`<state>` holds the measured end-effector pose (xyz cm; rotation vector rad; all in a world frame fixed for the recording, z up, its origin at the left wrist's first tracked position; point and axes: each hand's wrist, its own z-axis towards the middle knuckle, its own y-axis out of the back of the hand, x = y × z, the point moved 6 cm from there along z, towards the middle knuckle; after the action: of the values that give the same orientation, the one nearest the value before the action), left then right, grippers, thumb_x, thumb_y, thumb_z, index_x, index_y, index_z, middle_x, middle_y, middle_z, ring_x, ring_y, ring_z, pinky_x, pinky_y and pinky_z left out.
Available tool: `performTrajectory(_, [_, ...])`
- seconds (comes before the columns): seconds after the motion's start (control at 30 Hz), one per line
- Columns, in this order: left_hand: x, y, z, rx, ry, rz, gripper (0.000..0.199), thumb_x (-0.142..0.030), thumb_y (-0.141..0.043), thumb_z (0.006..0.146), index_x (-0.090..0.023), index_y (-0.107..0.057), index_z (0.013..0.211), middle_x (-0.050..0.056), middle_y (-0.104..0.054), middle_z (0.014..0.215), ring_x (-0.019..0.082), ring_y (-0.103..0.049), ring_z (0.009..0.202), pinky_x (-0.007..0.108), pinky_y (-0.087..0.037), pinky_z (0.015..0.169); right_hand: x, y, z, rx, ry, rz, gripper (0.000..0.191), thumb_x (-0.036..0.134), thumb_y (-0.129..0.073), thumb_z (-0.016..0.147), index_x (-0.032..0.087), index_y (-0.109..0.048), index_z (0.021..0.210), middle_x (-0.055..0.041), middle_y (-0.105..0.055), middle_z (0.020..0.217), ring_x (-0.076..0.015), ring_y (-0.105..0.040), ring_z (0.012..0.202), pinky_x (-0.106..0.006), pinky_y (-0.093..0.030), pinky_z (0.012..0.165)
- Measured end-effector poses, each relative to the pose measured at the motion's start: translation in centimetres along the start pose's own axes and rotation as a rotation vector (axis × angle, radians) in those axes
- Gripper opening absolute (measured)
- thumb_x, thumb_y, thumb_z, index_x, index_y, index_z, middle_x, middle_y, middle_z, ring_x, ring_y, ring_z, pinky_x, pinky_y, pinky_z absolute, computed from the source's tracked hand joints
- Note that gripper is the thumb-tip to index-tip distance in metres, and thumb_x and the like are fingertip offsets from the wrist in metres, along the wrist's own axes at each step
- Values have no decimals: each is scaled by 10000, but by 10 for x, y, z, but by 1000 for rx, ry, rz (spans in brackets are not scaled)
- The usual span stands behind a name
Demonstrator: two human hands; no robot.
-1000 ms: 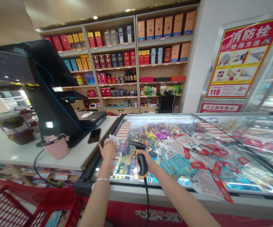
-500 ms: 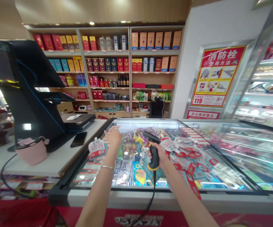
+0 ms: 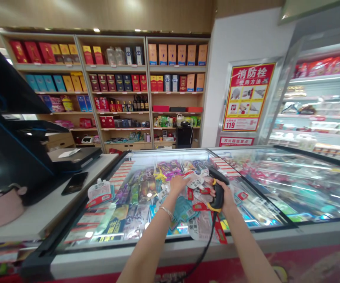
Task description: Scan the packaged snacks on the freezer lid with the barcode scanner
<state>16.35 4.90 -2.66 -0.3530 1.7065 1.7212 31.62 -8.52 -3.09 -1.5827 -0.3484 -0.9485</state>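
My right hand (image 3: 227, 194) is wrapped around a black and yellow barcode scanner (image 3: 218, 192), held over the freezer's glass lid. Its black cable hangs down past the front edge. To its left, my left hand (image 3: 178, 184), with a bracelet on the wrist, has its fingers drawn together at the edge of a white spouted pouch (image 3: 196, 182); the fingertips are partly hidden. Around and below both hands, several more pouches with red and teal parts lie in a loose pile (image 3: 186, 208) on the glass. One spouted pouch (image 3: 99, 191) lies apart on the left of the lid.
Left of the freezer (image 3: 105, 257), a counter (image 3: 44, 214) holds a dark checkout terminal (image 3: 13, 129), a phone (image 3: 75, 183) and a pink pot (image 3: 3, 208). Packaged goods show through the glass. Behind stand shelves of boxes (image 3: 118, 90); a refrigerated display (image 3: 320, 118) is at right.
My left hand has moved right, from near the lone pouch to the pile. My right hand has carried the scanner right. The view has turned slightly right.
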Motion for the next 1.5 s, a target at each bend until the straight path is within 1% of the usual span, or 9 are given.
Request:
performTrajectory(0.2, [10, -17, 6, -137, 65, -78, 882, -682, -712, 473, -136, -582, 1154, 232, -513, 1306, 442, -328, 1288, 500, -267, 1020, -5, 14, -2, 26, 94, 80, 242, 315, -705, 627, 192, -576, 790, 18, -628, 703, -47, -432, 401, -174, -368, 337])
performTrajectory(0.33, [14, -19, 12, -138, 97, -151, 864, -607, -796, 380, -173, -581, 1096, 220, -494, 1322, 442, -307, 1301, 487, -255, 1022, -10, 13, -1, 21, 75, 27, 232, 332, -696, 652, 202, -575, 801, 23, -621, 672, -65, -443, 390, -198, -366, 324])
performTrajectory(0.5, [7, -23, 14, -106, 126, -137, 713, -493, -794, 505, -149, -549, 1080, 198, -587, 1191, 400, -389, 1255, 527, -239, 1017, -13, 11, -2, -8, 31, 21, 238, 328, -700, 638, 193, -590, 801, 16, -622, 633, -79, -446, 373, -212, -355, 313])
performTrajectory(0.63, [-7, -25, 10, -89, -1, -387, 753, -261, -754, 612, -149, -409, 1271, 147, -630, 1132, 284, -539, 1129, 453, -285, 1022, -12, 9, -6, -23, -13, -22, 255, 353, -692, 640, 181, -592, 800, 31, -560, 498, -87, -436, 350, -192, -331, 309])
performTrajectory(0.73, [-20, -16, 3, -70, -233, -587, 861, -157, -648, 675, -179, -220, 1423, 107, -617, 1162, 203, -567, 1076, 328, -375, 959, -11, 3, -10, -20, -41, -70, 271, 366, -692, 640, 171, -596, 801, 40, -519, 441, -91, -437, 341, -181, -326, 308])
performTrajectory(0.83, [-19, 5, -5, -102, -386, -586, 858, -152, -554, 726, -228, -135, 1471, 55, -620, 1107, 174, -572, 997, 292, -405, 910, -10, -11, -15, -2, -17, -108, 275, 352, -706, 631, 163, -601, 801, 20, -580, 509, -84, -448, 344, -182, -335, 308])
performTrajectory(1.1, [35, 67, -23, -402, -379, -448, 770, -173, -501, 790, -234, -163, 1479, -23, -480, 761, 124, -463, 689, 235, -390, 735, -23, -73, -25, 127, 57, -149, 253, 337, -720, 659, 155, -606, 791, -6, -640, 606, -85, -488, 354, -200, -375, 320])
performTrajectory(1.23, [50, 72, -27, -474, -372, -446, 785, -152, -500, 785, -230, -145, 1481, -34, -441, 744, 113, -434, 656, 226, -374, 696, -38, -92, -25, 175, 44, -175, 257, 351, -724, 667, 156, -603, 784, 7, -632, 595, -86, -490, 347, -200, -385, 317])
performTrajectory(1.5, [48, 65, -26, -442, -372, -400, 757, -137, -476, 798, -245, -160, 1477, -28, -484, 749, 115, -466, 661, 227, -371, 698, -47, -100, -25, 159, 27, -239, 278, 358, -732, 652, 143, -614, 782, 11, -623, 575, -92, -501, 336, -194, -378, 301])
